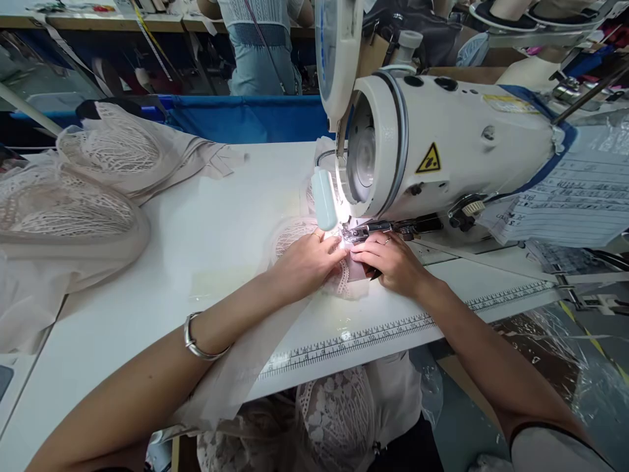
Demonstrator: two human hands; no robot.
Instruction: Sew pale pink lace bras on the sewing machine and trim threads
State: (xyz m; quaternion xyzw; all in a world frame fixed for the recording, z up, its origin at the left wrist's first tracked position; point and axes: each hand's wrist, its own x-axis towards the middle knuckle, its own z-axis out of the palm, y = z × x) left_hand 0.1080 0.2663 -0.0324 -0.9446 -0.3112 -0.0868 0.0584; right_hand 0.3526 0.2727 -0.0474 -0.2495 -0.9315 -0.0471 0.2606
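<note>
The left hand [307,262] is resting on a pale pink piece of lace [293,237] with its fingers close together, their tips lying just beside the needle area of a white sewing machine [462,141]. The right hand [400,265] is lying on the other side of that area, its fingers bent and its tips nearly meeting those of the left. A small dark object [376,273] is showing beneath the right hand; whether it is being gripped, and whether either hand is pinching the cloth, I cannot tell. The lace is lying on the white counter [171,262] under and around the fingers, partly beneath the machine's head, and a small lamp [324,198] is shining on it.

A ring [387,240] is circling a finger of the right hand, and a silver bracelet [193,344] is circling the left forearm. A sheer cloth [248,367] is hanging over the counter's front edge below that forearm, near a printed ruler strip [354,343]. More lace [337,410] is lying on the lap. Lacy garment pieces [73,216] are lying in a heap at the left, well apart from the hands. Written sheets [570,187] are hanging beside the machine at the right. Beyond a blue cloth [246,118], another person [263,49] is standing or sitting at a further counter [98,23].
</note>
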